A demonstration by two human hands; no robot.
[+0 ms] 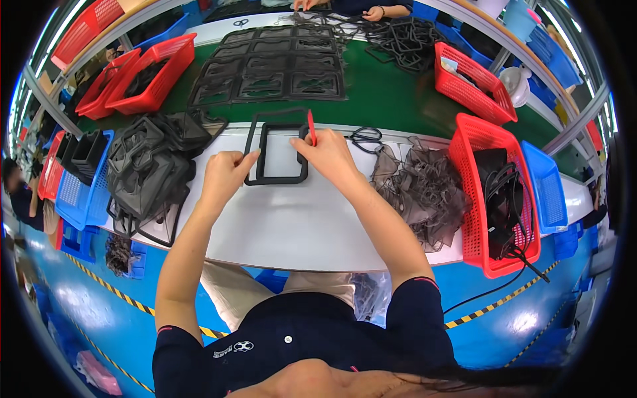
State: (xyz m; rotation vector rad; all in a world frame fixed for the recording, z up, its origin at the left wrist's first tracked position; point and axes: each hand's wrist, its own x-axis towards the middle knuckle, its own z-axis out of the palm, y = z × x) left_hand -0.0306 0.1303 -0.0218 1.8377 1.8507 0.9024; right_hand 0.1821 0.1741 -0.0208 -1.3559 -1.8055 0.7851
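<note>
Over the white worktop I hold a black rectangular frame upright, its long sides running away from me. What looks like a second, thinner black frame edge shows at its far left. My left hand is closed, thumb and fingers pinching the frame's left side. My right hand is closed round a slim red pointed tool, beside the frame's right side; the tool's lower end is hidden in the fingers. Black scissors lie just right of that hand.
A heap of black frames lies left, crumpled dark translucent scrap right. Beyond, joined black frames cover a green belt. Red baskets and blue trays flank the table. Another person's hands work at the far side.
</note>
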